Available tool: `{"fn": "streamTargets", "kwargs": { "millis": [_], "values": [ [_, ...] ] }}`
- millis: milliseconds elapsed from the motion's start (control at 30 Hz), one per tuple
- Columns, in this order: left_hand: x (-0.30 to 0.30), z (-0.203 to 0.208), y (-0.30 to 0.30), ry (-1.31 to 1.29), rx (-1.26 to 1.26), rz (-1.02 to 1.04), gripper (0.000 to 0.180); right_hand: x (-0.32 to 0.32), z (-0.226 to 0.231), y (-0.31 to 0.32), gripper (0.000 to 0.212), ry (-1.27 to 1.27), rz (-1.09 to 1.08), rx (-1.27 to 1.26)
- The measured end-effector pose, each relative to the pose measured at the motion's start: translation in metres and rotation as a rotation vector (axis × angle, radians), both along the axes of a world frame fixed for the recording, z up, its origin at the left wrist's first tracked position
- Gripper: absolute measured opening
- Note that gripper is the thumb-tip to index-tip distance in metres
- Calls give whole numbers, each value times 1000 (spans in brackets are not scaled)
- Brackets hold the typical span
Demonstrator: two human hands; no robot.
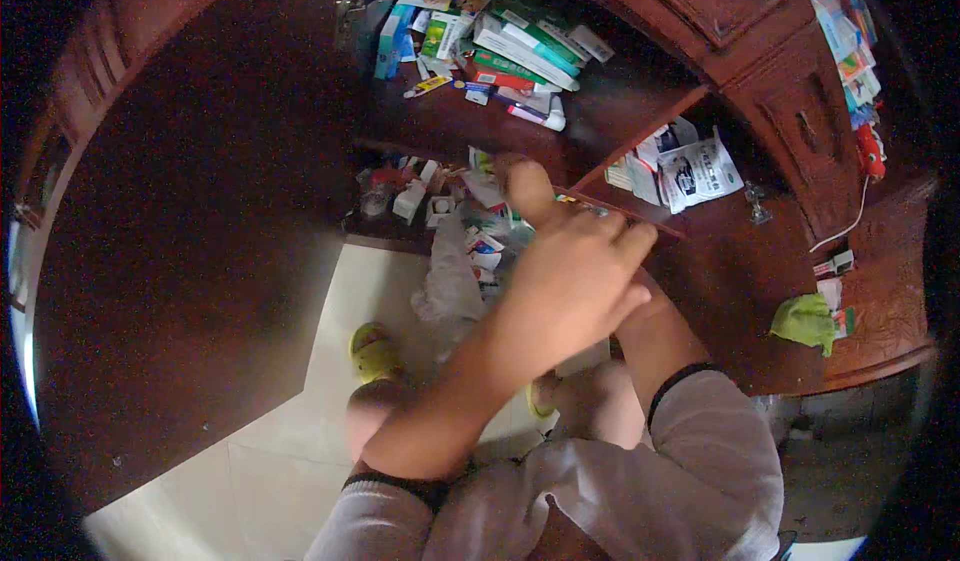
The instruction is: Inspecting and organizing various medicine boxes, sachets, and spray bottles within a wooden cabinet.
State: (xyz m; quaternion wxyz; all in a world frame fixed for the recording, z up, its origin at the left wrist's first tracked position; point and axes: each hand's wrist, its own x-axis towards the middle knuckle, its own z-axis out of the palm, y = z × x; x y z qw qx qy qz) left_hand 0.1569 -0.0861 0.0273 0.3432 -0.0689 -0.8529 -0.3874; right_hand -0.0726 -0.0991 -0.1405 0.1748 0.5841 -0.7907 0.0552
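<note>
My left hand point(572, 276) reaches in from the lower left and crosses over my right forearm point(655, 331). Its fingers are bent and close around my right wrist, with the back of the hand facing up. Beyond it shows a blurred part of my right hand point(527, 189); the rest is hidden under the left, so its fingers cannot be made out. Just behind the hands hangs or lies a translucent plastic bag point(452, 271), near small boxes and packets point(485, 251) at the cabinet's lower level.
Toothpaste-like boxes and tubes point(525, 51) are piled on the dark wooden shelf ahead. A white printed pouch point(700, 173) lies in the compartment to the right. A green cloth point(805, 323) hangs farther right. A large dark panel point(190, 261) stands left; a yellow-green clog point(373, 353) is on the tiles.
</note>
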Motion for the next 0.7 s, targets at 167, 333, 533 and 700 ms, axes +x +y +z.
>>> {"fn": "streamTargets", "kwargs": {
  "millis": [167, 333, 533, 700],
  "values": [
    [-23, -23, -20, -81, 492, 190, 28, -2, 76, 48, 15, -1452, -101, -530],
    [-35, -62, -55, -64, 768, 356, 27, 57, 148, 85, 12, -1748, -26, -638],
    [-44, -39, -25, -343, 1206, -26, 33, 61, 149, 121, 15, -954, 256, -724],
    [-46, -43, -9, -339, 1266, -267, 28, 70, 148, 136, 22, -624, 295, -805]
  ]
}}
